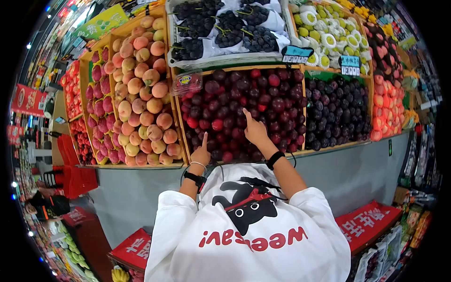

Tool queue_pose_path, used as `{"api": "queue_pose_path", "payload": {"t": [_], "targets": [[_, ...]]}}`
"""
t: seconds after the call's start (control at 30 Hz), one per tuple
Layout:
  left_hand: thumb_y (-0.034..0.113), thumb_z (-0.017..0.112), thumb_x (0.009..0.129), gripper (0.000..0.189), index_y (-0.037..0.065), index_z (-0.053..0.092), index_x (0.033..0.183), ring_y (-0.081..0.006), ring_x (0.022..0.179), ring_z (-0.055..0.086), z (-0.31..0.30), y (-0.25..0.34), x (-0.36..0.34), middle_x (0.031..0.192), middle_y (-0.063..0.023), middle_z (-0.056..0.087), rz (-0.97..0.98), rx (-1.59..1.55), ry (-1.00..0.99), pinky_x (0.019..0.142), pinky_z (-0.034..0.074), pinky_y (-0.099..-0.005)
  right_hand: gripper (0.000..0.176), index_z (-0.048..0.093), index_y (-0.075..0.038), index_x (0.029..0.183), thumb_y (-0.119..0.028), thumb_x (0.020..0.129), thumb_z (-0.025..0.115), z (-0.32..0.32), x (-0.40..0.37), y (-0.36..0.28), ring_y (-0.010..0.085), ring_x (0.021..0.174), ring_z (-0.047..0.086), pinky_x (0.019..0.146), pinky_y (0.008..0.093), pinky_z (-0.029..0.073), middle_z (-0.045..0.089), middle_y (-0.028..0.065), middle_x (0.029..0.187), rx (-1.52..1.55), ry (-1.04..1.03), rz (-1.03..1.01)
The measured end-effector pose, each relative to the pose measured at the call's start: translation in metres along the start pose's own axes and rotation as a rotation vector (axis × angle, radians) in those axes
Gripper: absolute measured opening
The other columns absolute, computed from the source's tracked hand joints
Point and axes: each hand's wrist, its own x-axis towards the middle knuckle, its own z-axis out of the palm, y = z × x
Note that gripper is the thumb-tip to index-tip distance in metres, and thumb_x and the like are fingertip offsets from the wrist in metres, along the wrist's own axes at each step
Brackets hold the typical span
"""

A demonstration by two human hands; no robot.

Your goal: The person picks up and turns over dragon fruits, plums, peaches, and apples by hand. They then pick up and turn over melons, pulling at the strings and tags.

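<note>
Plums (242, 84) fill the wooden middle bin (179, 122); judged light, firm, smooth, easily bruised; best taken round the sides, though tight packing crowds the grip. Left hand (200, 154) and right hand (256, 130) over them: index extended, others curled; palms hidden, cannot tell if holding. Peaches (134, 85) left, darker fruit (336, 108) right; clear punnet (187, 84) at back-left corner.
</note>
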Motion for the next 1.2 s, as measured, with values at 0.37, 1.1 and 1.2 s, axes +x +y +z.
{"api": "queue_pose_path", "payload": {"t": [0.37,1.1,1.2], "targets": [[0.01,0.054,0.077,0.086,0.022,0.011,0.15,-0.0419,0.081,0.061,0.014,-0.022,-0.021,0.093,-0.0251,0.062,0.121,-0.147,0.197,0.074,0.048,-0.05,0.076,0.027,-0.001,0.143,-0.004,0.074,0.06,0.018,-0.001,-0.001,0.0347,0.065,0.057,0.066,0.044,0.044,0.058,0.0132,0.068,-0.021,0.174,-0.124],[0.004,0.056,0.084,0.023,0.0,0.06,0.107,-0.0256,0.084,0.062,-0.062,-0.221,-0.037,0.093,-0.0133,0.064,0.09,-0.649,0.496,0.074,0.049,-0.0325,0.058,0.035,-0.009,0.14,0.004,0.087,0.051,0.007,0.009,-0.057,0.0176,0.074,0.055,0.073,0.0293,0.047,0.056,0.0067,0.084,0.322,0.205,0.184],[0.005,0.058,0.086,0.022,0.004,0.06,0.109,-0.02,0.079,0.06,-0.077,-0.253,-0.028,0.088,-0.0067,0.062,0.044,-0.929,0.466,0.071,0.048,-0.0294,0.05,0.042,-0.009,0.135,0.002,0.087,0.052,0.011,0.021,-0.1,0.018,0.076,0.057,0.073,0.0297,0.048,0.057,0.0073,0.087,0.319,0.204,0.169]]}}
